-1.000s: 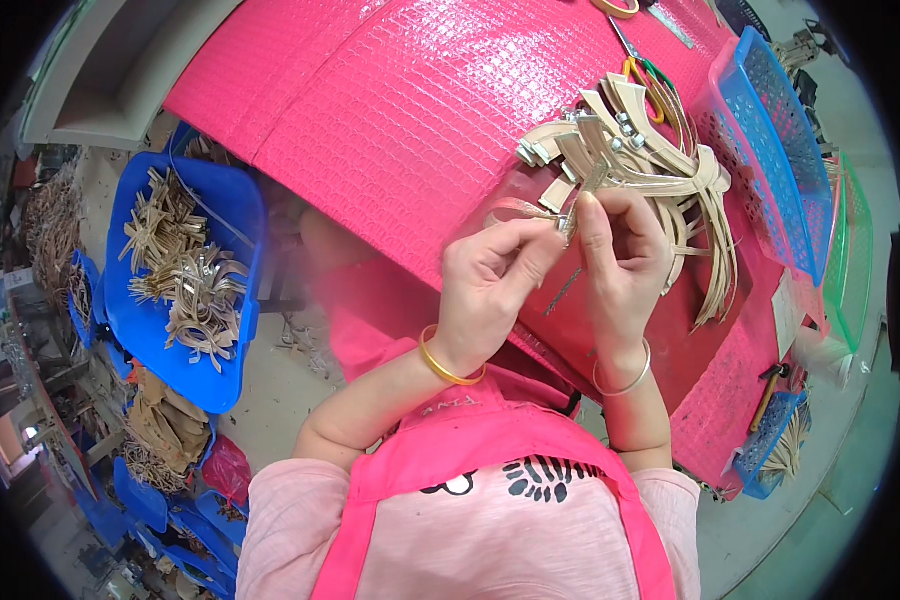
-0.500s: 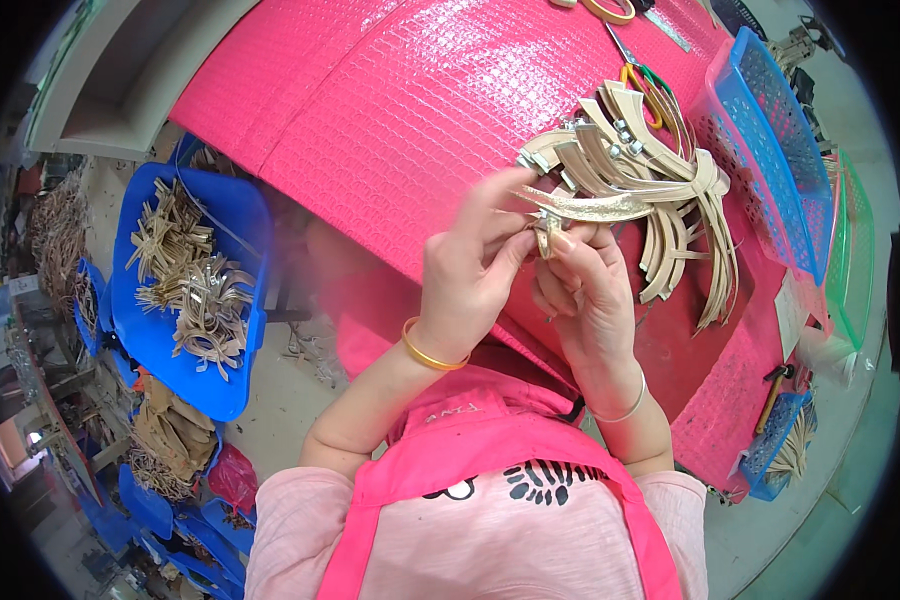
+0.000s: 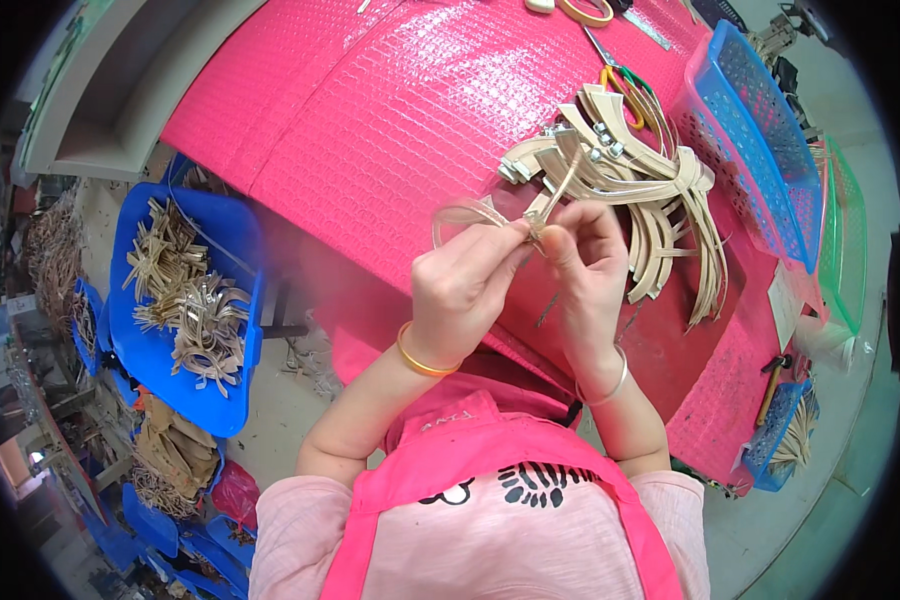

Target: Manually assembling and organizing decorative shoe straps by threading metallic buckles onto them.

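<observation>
Both hands meet over the near edge of the pink-covered table, fingers pinched on one thin gold strap [image 3: 568, 178]. My left hand [image 3: 460, 285] grips it from the left, and a loop of the strap blurs out past its knuckles. On the other side, my right hand [image 3: 592, 262] pinches the strap with thumb and forefinger near what looks like a small buckle, partly covered by the fingertips. Just beyond the hands lies a tied bundle of beige-gold straps [image 3: 660, 185] with silver buckles at their ends.
Scissors [image 3: 618, 75] and a tape roll [image 3: 587, 10] lie at the far side. A blue basket [image 3: 765, 120] and a green basket [image 3: 843, 240] stand at right. A blue bin [image 3: 185, 375] at left holds more straps. A hammer [image 3: 773, 388] rests at the right edge.
The strap has turned: its long end, which lay rightward over the bundle, now points up and away, and a loop shows at the left. My right fingers have shifted their pinch.
</observation>
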A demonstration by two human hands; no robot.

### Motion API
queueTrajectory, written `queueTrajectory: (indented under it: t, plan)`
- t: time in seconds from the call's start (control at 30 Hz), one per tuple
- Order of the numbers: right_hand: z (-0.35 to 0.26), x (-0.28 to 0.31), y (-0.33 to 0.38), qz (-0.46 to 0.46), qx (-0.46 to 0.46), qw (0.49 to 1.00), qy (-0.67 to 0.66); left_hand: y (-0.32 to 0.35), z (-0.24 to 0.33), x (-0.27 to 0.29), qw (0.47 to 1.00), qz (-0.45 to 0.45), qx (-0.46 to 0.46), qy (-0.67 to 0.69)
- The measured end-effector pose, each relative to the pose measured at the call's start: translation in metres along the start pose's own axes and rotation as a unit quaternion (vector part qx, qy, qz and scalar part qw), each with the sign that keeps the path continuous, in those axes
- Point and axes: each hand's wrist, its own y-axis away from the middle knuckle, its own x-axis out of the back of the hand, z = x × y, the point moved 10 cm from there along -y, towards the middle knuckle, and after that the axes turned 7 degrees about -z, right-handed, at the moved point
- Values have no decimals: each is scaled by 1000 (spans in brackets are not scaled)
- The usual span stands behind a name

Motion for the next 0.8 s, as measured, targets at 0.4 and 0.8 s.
queueTrajectory:
  t: [0.4, 0.8]
  plan:
    - [-14, -10, -103, -33, 68, 991, 111, -83, -88, 21, 936, -226, 216, 163]
    - [-86, 151, -17, 140, 44, 762, 630, -81, -69, -72, 874, -369, 248, 195]
